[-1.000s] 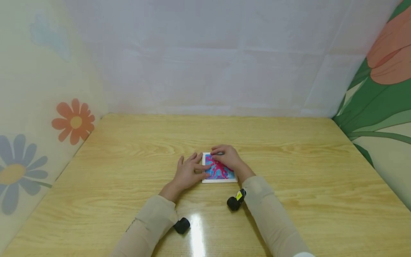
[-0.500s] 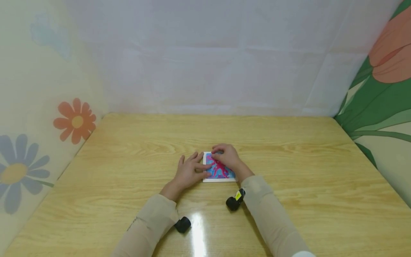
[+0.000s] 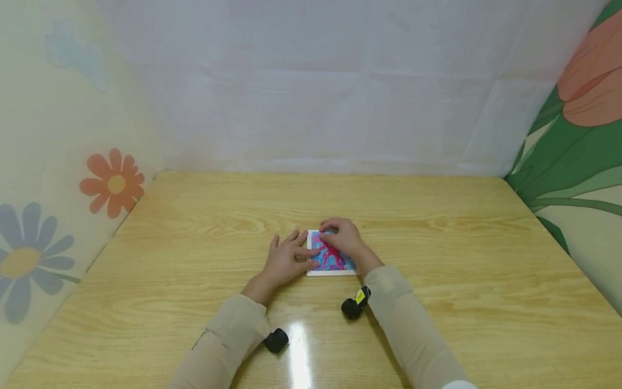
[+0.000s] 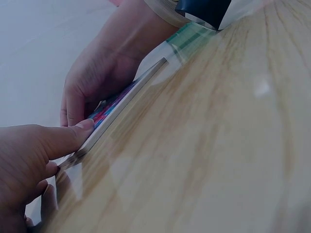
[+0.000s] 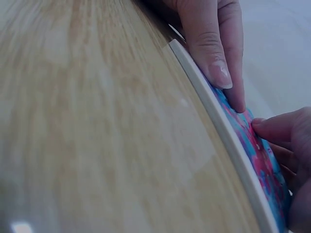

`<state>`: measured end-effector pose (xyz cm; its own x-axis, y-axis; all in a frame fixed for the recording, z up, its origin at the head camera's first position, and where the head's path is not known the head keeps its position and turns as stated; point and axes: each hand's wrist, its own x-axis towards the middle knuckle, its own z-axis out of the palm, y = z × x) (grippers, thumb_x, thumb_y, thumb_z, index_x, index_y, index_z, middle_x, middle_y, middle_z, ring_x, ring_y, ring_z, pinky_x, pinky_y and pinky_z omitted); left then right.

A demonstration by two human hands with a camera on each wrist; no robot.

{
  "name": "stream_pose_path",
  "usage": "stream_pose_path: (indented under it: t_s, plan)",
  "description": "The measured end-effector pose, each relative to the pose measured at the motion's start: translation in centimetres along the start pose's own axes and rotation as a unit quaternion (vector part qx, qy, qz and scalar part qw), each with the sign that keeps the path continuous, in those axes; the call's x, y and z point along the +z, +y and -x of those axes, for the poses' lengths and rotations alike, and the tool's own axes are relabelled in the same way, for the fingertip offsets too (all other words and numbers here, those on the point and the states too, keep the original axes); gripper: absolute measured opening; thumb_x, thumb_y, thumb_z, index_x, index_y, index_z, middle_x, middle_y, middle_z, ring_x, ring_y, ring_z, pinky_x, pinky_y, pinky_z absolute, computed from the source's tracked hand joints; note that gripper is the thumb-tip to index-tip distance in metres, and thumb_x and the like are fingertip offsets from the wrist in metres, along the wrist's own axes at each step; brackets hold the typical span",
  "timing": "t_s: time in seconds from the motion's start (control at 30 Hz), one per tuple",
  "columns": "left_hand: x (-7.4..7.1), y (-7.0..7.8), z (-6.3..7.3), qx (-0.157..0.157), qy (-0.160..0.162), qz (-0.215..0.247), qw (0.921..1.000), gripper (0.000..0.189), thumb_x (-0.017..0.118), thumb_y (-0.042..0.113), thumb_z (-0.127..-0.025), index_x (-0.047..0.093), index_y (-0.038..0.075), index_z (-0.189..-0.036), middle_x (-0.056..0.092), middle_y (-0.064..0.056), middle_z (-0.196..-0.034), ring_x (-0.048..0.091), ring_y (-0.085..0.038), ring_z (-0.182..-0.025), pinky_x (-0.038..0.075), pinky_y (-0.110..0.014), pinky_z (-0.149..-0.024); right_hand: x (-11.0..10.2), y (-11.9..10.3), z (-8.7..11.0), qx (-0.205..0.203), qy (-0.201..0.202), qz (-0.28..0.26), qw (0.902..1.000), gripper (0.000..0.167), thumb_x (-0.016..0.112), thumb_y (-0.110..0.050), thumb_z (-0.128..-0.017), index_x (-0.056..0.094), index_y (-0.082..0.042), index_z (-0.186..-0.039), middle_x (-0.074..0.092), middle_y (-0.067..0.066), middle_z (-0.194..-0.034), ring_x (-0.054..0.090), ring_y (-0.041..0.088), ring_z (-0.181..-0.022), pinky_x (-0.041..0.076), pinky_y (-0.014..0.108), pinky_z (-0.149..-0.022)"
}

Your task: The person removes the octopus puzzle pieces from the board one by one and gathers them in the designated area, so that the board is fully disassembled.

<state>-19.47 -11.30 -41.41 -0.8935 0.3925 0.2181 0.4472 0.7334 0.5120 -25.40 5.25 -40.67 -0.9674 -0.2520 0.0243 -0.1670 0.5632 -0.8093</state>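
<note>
A small square picture board (image 3: 335,273), white-bordered with a pink octopus on blue, lies on the table. My left hand (image 3: 283,263) is at its left side. In the right wrist view, the left thumb and index finger (image 5: 206,46) press flat on the picture, while the other fingers spread past the border in the head view. My right hand (image 3: 347,237) reaches over the upper right part, its fingers curled at the far edge and its thumb on the picture. In the left wrist view, the right hand (image 4: 99,77) bends down behind the board, with its fingertips partly hidden.
The wood-grain table (image 3: 437,243) stretches around the board, with a bright reflection near the front. A white cloth (image 3: 311,108) hangs behind it. Flower-painted walls stand on both sides. Black wrist cameras (image 3: 276,341) jut inward below the sleeves.
Both hands keep nearly the same places on the picture board. The head view has shifted very slightly.
</note>
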Motion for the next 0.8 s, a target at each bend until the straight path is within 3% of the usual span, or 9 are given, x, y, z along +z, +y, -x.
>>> stream_pose_path:
  t_s: [0.47,0.8]
  plan:
    - [0.04,0.01,-0.09,0.004,-0.001,-0.006,1.0,0.033,0.064,0.037,-0.075,0.066,0.019,-0.102,0.037,-0.015,-0.129,0.025,-0.032,-0.123,0.003,-0.059,-0.092,-0.02,-0.23,0.0,0.018,-0.006,0.02,0.9996,0.008,0.063,-0.013,-0.078,0.065,-0.011,-0.085,0.056,-0.001,-0.11,0.045,0.019,-0.109,0.028,0.037,-0.094]
    - [-0.01,0.08,-0.1,0.0,-0.003,-0.001,1.0,0.034,0.065,0.038,-0.074,0.066,0.019,-0.102,0.037,-0.015,-0.13,0.024,-0.031,-0.123,0.003,-0.059,-0.092,-0.36,-0.37,0.03,-0.025,-0.03,0.077,0.9962,0.005,0.062,-0.015,-0.079,0.063,-0.012,-0.083,0.055,-0.002,-0.112,0.042,0.018,-0.111,0.02,0.042,-0.095]
